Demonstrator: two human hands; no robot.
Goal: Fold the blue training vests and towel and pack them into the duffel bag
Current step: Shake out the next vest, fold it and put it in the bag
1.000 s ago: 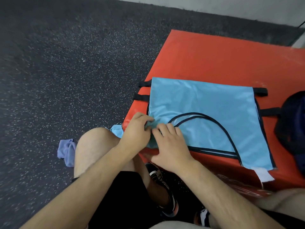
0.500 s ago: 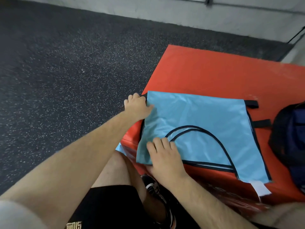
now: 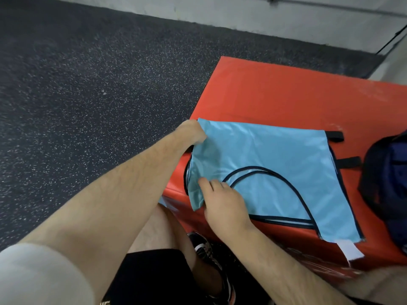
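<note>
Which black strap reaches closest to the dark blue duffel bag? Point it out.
The black strap nearer the person, nearly meeting the dark blue duffel bag; the farther black strap stops short.

I read this as a gym or training room. Black rubber flooring (image 3: pixel 88 106) with white flecks fills the left and upper frame and meets a bare grey wall (image 3: pixel 242 14) along the top. Right side: red vinyl padded block (image 3: pixel 286 95), plyo-box type. On it lies a blue training vest (image 3: pixel 264 155) with black trim, with a dark duffel bag (image 3: pixel 387 183) at the right edge. The wearer is in black shorts (image 3: pixel 149 276) and trainers (image 3: pixel 204 249).
</note>
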